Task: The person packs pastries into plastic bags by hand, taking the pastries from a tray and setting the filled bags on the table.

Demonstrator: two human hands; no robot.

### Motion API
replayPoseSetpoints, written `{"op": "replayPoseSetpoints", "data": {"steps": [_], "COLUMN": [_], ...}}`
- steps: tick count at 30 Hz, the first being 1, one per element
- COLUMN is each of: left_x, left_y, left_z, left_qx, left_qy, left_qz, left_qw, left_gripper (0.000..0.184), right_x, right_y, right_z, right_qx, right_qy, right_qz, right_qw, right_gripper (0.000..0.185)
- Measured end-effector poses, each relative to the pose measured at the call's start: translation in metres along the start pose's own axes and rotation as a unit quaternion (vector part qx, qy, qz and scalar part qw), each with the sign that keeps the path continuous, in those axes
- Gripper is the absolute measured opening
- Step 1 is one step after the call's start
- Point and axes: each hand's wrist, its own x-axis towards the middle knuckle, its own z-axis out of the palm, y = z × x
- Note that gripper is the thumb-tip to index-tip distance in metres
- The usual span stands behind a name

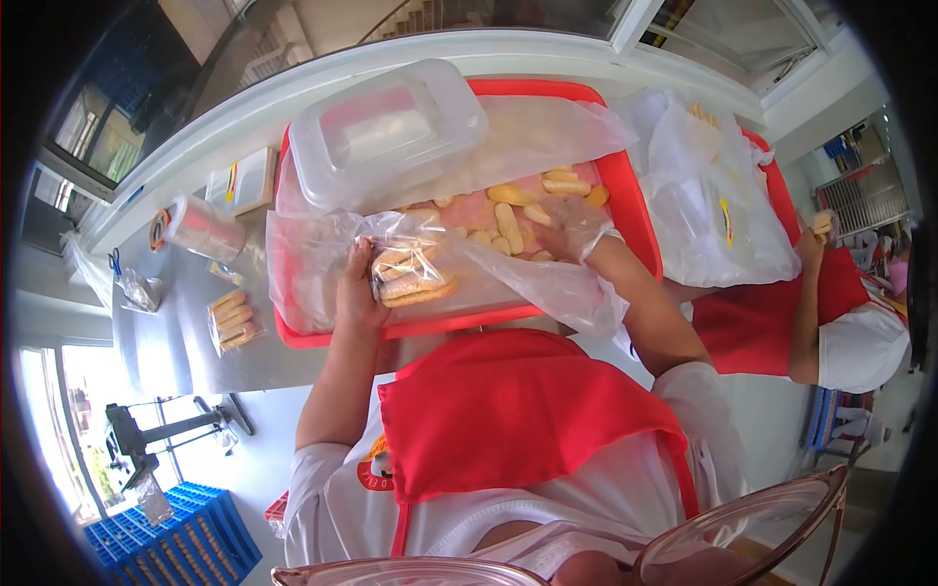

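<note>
The left hand (362, 285), at centre left of the frame, supports a clear bag (418, 262) by its left side. The thumb side lies against the film; the fingers are closed on the bag, and their tips are partly hidden. The bag contains a stack of biscuits and lies over the lower left area of the red tray (649, 234).

The right hand (572, 223), in a clear glove, is at the right of centre, over the bed of the same tray. It is among loose biscuits (506, 227), at least one just beside the fingers. Whether these fingers are apart or clamped on a biscuit cannot be told.

A translucent box (391, 127) lies across the upper left of the tray. A plastic sheet (557, 127) covers the upper part of the tray bed.

On the metal table (176, 332), left of the tray, lie a filled pack (234, 320) and a film roll (207, 227). Scissors (114, 262) are at the far left. A second tray (779, 190), partly under white plastic (674, 195), occupies the upper right. At the right edge, a co-worker's hand (811, 249) holds biscuits.
</note>
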Motion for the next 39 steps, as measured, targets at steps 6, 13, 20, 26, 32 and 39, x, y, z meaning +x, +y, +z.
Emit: {"op": "replayPoseSetpoints", "data": {"steps": [6, 13, 20, 26, 32, 39], "left_x": [0.003, 0.007, 0.008, 0.006, 0.004, -0.005], "left_y": [0.0, -0.001, 0.0, 0.0, 0.002, 0.002], "left_z": [0.0, -0.006, -0.004, 0.002, 0.003, 0.007], "left_qx": [0.011, 0.01, 0.018, 0.007, 0.029, 0.039], "left_qy": [-0.002, 0.007, -0.005, 0.049, -0.003, 0.02], "left_qz": [-0.007, -0.008, -0.013, 0.063, 0.098, 0.114], "left_qw": [1.0, 1.0, 1.0, 0.997, 0.995, 0.992], "left_gripper": [0.017, 0.016, 0.015, 0.015, 0.016, 0.017], "right_x": [0.031, 0.029, 0.056, -0.002, -0.024, -0.039], "right_y": [0.025, 0.016, 0.018, -0.013, -0.037, -0.051], "right_z": [0.072, 0.055, 0.068, -0.015, -0.024, -0.023], "right_qx": [0.15, 0.018, 0.715, 0.41, 0.39, 0.511], "right_qy": [0.154, 0.281, 0.106, 0.252, 0.3, 0.157], "right_qz": [-0.032, -0.1, 0.075, 0.09, -0.081, -0.156], "right_qw": [0.976, 0.954, 0.687, 0.872, 0.867, 0.83], "right_gripper": [0.041, 0.04, 0.033, 0.036, 0.035, 0.032]}}
